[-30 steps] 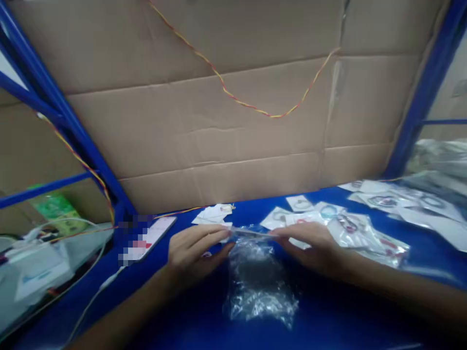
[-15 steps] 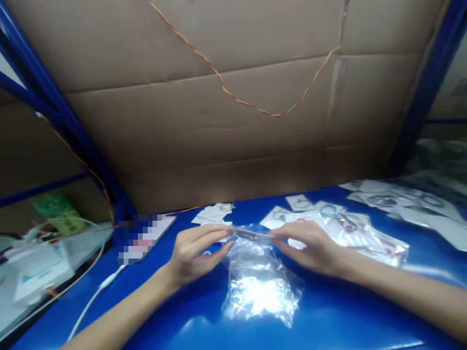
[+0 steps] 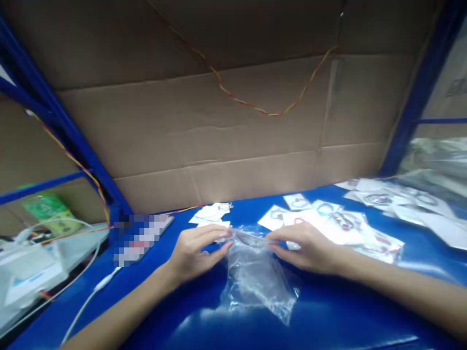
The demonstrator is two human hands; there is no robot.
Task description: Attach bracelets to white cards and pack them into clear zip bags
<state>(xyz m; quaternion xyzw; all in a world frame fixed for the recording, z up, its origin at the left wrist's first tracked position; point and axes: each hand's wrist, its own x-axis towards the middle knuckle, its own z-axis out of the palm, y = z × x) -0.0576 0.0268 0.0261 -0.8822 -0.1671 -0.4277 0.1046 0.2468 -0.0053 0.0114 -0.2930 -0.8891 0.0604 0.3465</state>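
Clear bag (image 3: pixel 251 277), one: edge pinched between fingers of left hand (image 3: pixel 191 255) and right hand (image 3: pixel 314 248). Step: apparently edge-handling. Next move: needs even grip.

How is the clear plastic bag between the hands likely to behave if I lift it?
The clear plastic bag will probably flop and crumple, since its film is thin-looking and already wrinkled. It is likely light for its size, as it looks see-through and nearly flat. The glossy film may also be slippery on the shiny blue table surface.
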